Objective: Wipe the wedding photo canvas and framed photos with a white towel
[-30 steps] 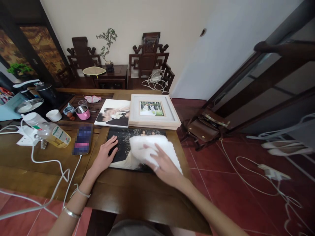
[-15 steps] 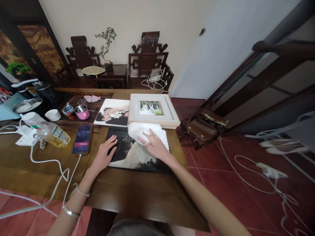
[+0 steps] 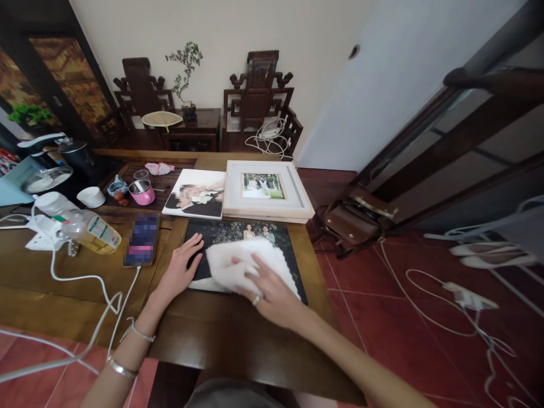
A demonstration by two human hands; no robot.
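Note:
A dark photo print (image 3: 238, 233) lies flat on the wooden table (image 3: 221, 334) in front of me. My left hand (image 3: 182, 267) rests on its left edge, fingers spread flat. My right hand (image 3: 267, 288) presses a white cloth (image 3: 238, 263) onto the near half of the print, fingers stretched over the cloth. Behind it lie a second, unframed photo print (image 3: 196, 194) and a white framed picture (image 3: 266, 191).
A phone (image 3: 142, 239) on a white cable lies left of the print, beside a plastic bottle (image 3: 87, 229), a pink cup (image 3: 142, 193) and a white bowl (image 3: 92, 198). A brown bag (image 3: 352, 222) and white cables (image 3: 463, 300) lie on the red tile floor at right.
My right hand has drawn the cloth from the far right part of the print back toward me and to the left. My left hand has stayed put.

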